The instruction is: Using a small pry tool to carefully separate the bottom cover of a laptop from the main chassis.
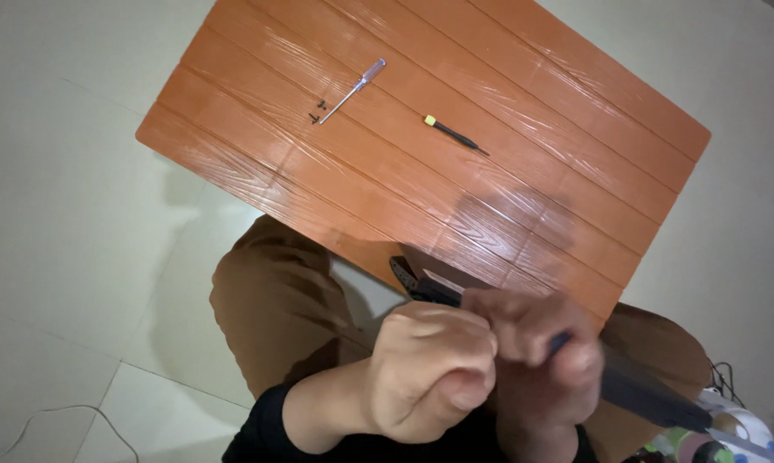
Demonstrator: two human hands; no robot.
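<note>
My left hand (430,369) and my right hand (541,360) are both closed around a flat black device (417,281), held over my lap at the near edge of an orange wood-grain table (576,111). One end of the device sticks out above my left knuckles; another dark part runs out to the right past my right hand. A thin dark tool tip shows between my right fingers. On the table lie a clear-handled screwdriver (353,90), a few small black screws (317,111) by its tip, and a small black screwdriver with a yellow cap (454,134).
My knees in brown trousers (276,300) rest under the table's near edge. Pale floor tiles surround the table. A white cable (53,420) lies at the lower left, and some mixed items including a tape roll (743,424) sit at the lower right.
</note>
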